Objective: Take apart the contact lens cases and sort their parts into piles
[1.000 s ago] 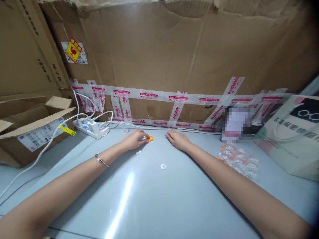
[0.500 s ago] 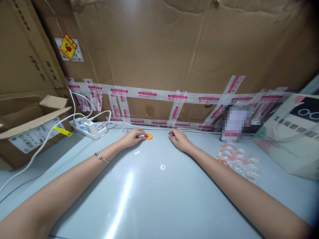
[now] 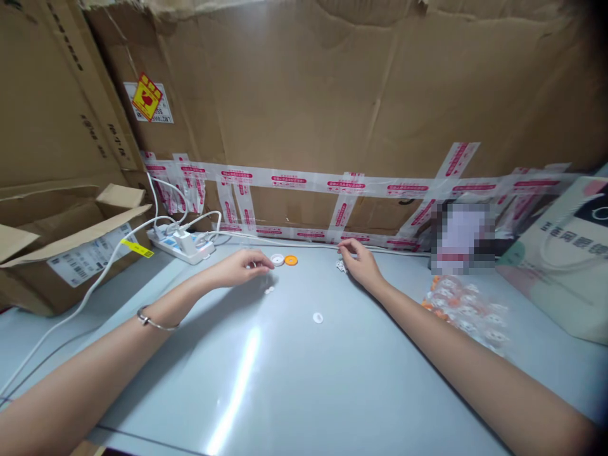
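My left hand point(image 3: 242, 268) hovers over the table, fingers loosely stretched to the right and holding nothing I can see. Just past its fingertips lie a round white plastic disc point(image 3: 277, 259) with a raised rim and, beside it, an orange disc point(image 3: 291, 260). Two tiny white pieces point(image 3: 270, 290) rest below that hand. My right hand point(image 3: 360, 261) has its fingers bent and apart, at the edge of a small cluster of white parts point(image 3: 341, 266) on the table. A white disc point(image 3: 318, 318) with a small centre lies nearer to me.
Clear bags with orange and white pieces point(image 3: 468, 304) lie at the right, before a blurred upright object point(image 3: 458, 237) and a printed pale box point(image 3: 560, 266). At left are a power strip point(image 3: 190, 250) with white cables and an open carton point(image 3: 71, 240). A large taped carton point(image 3: 285, 95) stands behind.
My left hand has drawn back from the orange disc, uncovering the white disc beside it. My right hand has moved slightly right, exposing the white parts. The view has shifted a little left.
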`<state>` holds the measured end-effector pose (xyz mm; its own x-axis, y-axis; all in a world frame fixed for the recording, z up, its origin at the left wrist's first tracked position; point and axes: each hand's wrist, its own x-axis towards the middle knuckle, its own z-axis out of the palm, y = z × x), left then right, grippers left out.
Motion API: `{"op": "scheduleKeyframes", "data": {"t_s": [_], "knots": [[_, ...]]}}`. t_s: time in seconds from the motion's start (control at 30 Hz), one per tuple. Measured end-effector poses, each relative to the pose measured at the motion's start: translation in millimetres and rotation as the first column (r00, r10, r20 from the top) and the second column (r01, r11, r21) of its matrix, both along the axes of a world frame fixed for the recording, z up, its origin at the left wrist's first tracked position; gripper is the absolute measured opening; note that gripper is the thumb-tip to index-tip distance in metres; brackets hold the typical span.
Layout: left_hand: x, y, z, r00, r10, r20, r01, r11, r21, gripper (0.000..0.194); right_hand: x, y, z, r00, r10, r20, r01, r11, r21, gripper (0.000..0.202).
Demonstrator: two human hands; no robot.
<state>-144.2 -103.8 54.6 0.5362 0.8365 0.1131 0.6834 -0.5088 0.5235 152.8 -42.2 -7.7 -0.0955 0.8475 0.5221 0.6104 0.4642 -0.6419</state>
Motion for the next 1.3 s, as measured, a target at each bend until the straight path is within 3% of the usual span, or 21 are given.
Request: {"op": "scheduleKeyframes", "data": {"t_s": [0.2,0.33,0.5,0.63,0.87,1.13,1.3], "knots": [[1.9,-13.4,-18.6,0.995,-0.021,-0.093,0.012,0.996,-0.091,0.034,-16.8,-41.6,29.7,0.997,0.076,-0.030,-0.075,0.996,0.041,0.015],[5.1,-15.1,-27.6,0.997,-0.004,-0.078,0.002,1.000,-0.018,0.026,-21.8,-82.5,37.1,0.962,0.256,0.096,-0.247,0.964,-0.097,0.015],[6.3,-14.9,-35.0,0.999,-0.035,-0.022,0.036,0.998,0.044,0.017,-26.3,-115.6,30.7,0.921,0.373,0.110,-0.318,0.885,-0.341,0.017],[9.2,-19.9,-30.5,0.993,-0.115,-0.025,0.116,0.992,0.045,0.015,-25.6,-120.4,26.1,0.914,0.398,0.083,-0.341,0.862,-0.375,0.026],[23.4,-45.8,-17.9,0.952,-0.305,-0.029,0.302,0.951,-0.062,0.013,-27.3,-121.3,21.6,0.916,0.393,0.080,-0.334,0.859,-0.387,0.012],[26.1,-51.3,-17.8,0.949,-0.314,-0.033,0.311,0.948,-0.063,0.015,-25.2,-118.6,20.5,0.931,0.347,0.114,-0.298,0.901,-0.314,0.009],[25.1,-49.2,-19.7,0.956,-0.294,-0.011,0.292,0.954,-0.068,0.015,-19.9,-115.8,17.2,0.938,0.329,0.111,-0.272,0.893,-0.358,0.008]]}}
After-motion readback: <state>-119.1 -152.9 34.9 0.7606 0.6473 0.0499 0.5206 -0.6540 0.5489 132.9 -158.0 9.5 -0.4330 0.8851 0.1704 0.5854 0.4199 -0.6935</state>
